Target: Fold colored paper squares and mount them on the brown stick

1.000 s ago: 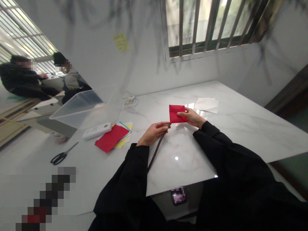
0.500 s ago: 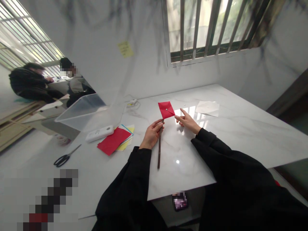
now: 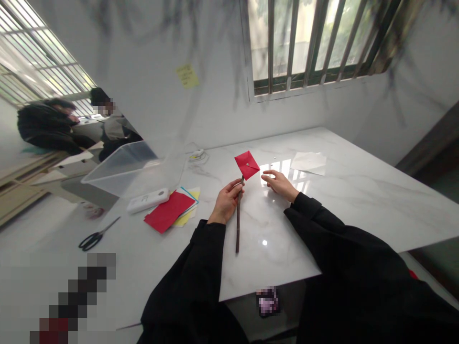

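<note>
My left hand [image 3: 225, 201] is closed around the upper part of a thin brown stick [image 3: 237, 229], which points down over the table. At the stick's top sits a red paper pinwheel [image 3: 244, 161], its folded tips held at the middle by a small pale pin head. To its right is my right hand [image 3: 280, 184], fingers loosely bent and apart, with nothing in them. A small gap separates its fingertips from the pinwheel's right corner.
Left of my hands lie red paper [image 3: 170, 212], yellow sheets [image 3: 184, 218], a white device [image 3: 148, 200] and scissors [image 3: 93, 240]. A clear plastic bin [image 3: 118, 169] stands behind. White paper [image 3: 310, 162] lies at the back right. Two people sit far left.
The pinwheel has turned slightly counterclockwise on the stick. My right index finger, raised before, has come down, and the fingertips remain beside the pinwheel. My left hand keeps its hold.
</note>
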A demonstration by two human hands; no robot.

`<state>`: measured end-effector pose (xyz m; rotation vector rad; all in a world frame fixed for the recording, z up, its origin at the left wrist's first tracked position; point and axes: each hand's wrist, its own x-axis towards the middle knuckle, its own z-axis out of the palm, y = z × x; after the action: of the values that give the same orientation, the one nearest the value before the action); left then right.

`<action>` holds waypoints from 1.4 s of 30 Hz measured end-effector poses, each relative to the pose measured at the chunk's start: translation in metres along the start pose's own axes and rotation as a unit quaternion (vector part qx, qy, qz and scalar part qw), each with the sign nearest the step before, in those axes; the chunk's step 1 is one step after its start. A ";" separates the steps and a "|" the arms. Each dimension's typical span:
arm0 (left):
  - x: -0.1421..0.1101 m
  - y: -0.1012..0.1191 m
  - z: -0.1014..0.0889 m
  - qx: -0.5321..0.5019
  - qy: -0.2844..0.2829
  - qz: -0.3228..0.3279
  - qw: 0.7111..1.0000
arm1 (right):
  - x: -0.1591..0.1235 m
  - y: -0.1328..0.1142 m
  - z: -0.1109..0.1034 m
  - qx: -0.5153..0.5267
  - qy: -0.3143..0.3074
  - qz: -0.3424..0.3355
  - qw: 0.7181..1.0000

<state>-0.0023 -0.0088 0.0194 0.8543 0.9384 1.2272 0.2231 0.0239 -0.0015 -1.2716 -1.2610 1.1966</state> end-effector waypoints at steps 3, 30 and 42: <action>0.001 -0.001 -0.001 0.007 -0.016 0.001 1.000 | -0.002 -0.002 -0.001 -0.002 0.020 -0.012 1.000; 0.005 -0.006 -0.004 -0.015 -0.011 0.000 1.000 | -0.016 -0.019 0.005 0.004 -0.198 0.066 0.978; 0.005 -0.007 -0.003 -0.012 -0.011 0.004 1.000 | -0.013 -0.018 0.003 0.031 -0.078 0.077 0.993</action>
<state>-0.0025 -0.0049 0.0115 0.8519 0.9020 1.2303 0.2194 0.0110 0.0169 -1.2678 -1.2443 1.4593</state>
